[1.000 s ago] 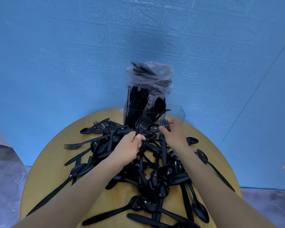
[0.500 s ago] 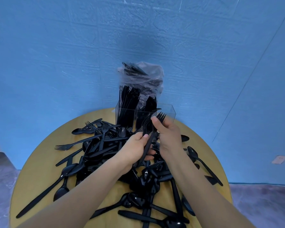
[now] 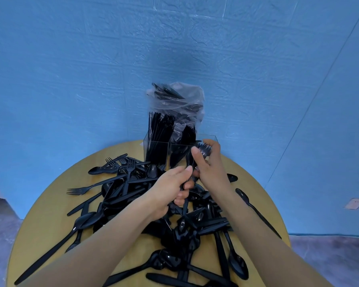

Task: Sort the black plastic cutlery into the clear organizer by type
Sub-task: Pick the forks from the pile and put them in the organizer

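Forks [image 3: 197, 158] are being gathered into a small bundle between both hands, and the risk sits in that shared grip: the left hand [image 3: 170, 189] is curling its fingers around the handle ends while the right hand [image 3: 209, 164] is pinching the tine ends between thumb and fingers, so neither grip is open, and if the slick plastic handles are fanning out unevenly, one could slide free and drop back into the pile of loose cutlery [image 3: 153, 204]. Tines could also be catching on the rim of the clear organizer [image 3: 212, 139], which is standing at twelve o'clock on the round counter [image 3: 50, 224], just beyond the right hand's fingertips; a snag there looks likely to tip the light box or scatter the pieces already standing in its left and middle compartments. Which compartment the bundle is heading for cannot be told. Both forearms are reaching forward from six o'clock, converging over the heap, the right wrist cocked upward toward the organizer. A clear plastic bag [image 3: 178, 100] of more cutlery is leaning behind the box.
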